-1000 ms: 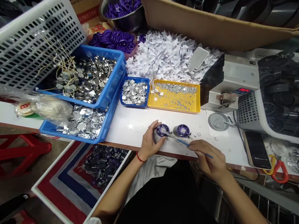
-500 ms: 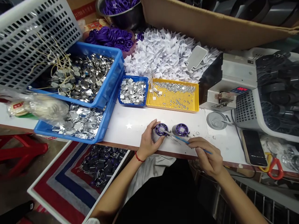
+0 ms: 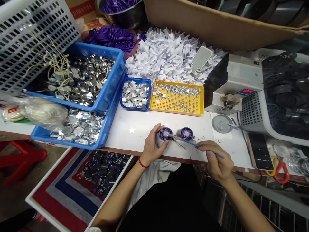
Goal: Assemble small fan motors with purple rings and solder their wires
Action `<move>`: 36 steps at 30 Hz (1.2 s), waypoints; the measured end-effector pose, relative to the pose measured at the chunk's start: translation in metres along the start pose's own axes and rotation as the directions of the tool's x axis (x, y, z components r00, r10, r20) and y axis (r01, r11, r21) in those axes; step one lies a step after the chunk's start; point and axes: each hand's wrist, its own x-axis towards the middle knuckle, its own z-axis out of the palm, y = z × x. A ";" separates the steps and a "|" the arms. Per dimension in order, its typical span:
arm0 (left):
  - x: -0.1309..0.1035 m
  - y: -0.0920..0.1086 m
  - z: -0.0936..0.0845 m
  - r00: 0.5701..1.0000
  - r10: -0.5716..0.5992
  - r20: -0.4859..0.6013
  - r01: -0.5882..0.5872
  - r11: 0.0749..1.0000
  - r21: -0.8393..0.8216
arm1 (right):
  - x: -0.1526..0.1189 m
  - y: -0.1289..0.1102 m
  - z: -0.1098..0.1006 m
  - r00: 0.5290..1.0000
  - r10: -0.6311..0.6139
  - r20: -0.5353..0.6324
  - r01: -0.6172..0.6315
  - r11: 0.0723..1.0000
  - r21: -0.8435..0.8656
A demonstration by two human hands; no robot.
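Observation:
My left hand (image 3: 154, 145) is closed round a purple-rimmed round part (image 3: 165, 133) with wires, near the table's front edge. Between the fingers of my right hand (image 3: 218, 159) is a thin blue stick (image 3: 193, 143), and its pale tip reaches to the part in my left hand. Just right of that part stands a second purple-rimmed round part (image 3: 186, 133), touched by neither hand. Exactly where the stick's tip meets the part is too small to tell.
A yellow tray (image 3: 177, 111) of small metal pieces and a small blue tray (image 3: 135, 108) lie behind my hands. At right are a round grey dish (image 3: 221, 124), a metal machine (image 3: 245, 77), a phone (image 3: 260, 151) and scissors (image 3: 282, 172). Blue bins (image 3: 118, 71) stand left.
My right hand has moved slightly right and down with the blue stick. My left hand still holds the same part. The whole view has shifted a little to the left.

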 end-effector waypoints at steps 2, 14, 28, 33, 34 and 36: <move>0.000 0.000 0.000 1.000 0.001 0.000 -0.001 1.000 0.001 | 0.001 -0.001 0.002 0.998 0.041 -0.049 -0.040 0.999 0.024; 0.000 0.000 -0.001 1.000 -0.003 0.006 0.003 1.000 0.008 | 0.003 -0.004 0.003 0.995 -0.061 0.072 0.067 0.994 -0.085; 0.003 0.000 -0.005 1.000 -0.013 -0.006 0.013 1.000 0.022 | -0.013 0.009 -0.008 0.843 0.132 -0.522 -0.188 0.981 -0.056; 0.010 -0.001 0.002 1.000 0.009 -0.021 -0.007 0.996 0.092 | -0.008 0.051 -0.054 0.660 0.085 -0.746 -0.444 0.846 -0.296; 0.011 0.000 0.001 0.999 0.039 -0.018 -0.037 0.992 0.119 | -0.005 0.058 -0.059 0.686 0.088 -0.723 -0.449 0.832 -0.325; 0.014 0.002 -0.012 0.991 0.127 -0.028 -0.118 0.969 0.219 | 0.003 0.069 -0.062 0.740 0.068 -0.669 -0.427 0.816 -0.390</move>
